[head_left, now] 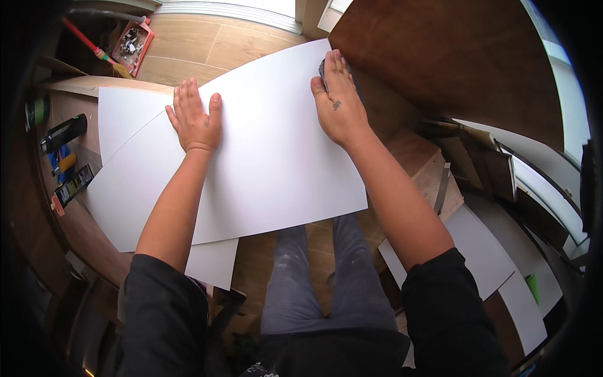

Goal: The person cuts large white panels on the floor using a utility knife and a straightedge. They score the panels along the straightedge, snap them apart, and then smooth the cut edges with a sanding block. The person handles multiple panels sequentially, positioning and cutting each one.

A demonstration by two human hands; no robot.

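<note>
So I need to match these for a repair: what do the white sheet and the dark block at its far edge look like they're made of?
White sheet: probably laminate or coated board, with a smooth matte face, thin, overhanging the bench unsupported without sagging. Dark block: mostly hidden under the right hand, perhaps a sanding block; material unclear. The left hand lies flat on the sheet.

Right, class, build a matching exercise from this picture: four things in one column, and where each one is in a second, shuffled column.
Things:
1. left hand
2. right hand
3. large white flat board
4. red tray of small metal parts

Places:
A. on the wooden floor, far left
B. flat on the board's left part
C. at the board's far right edge, on a dark grey block
D. lying over another white sheet

Pairs: 1-B, 2-C, 3-D, 4-A
</note>
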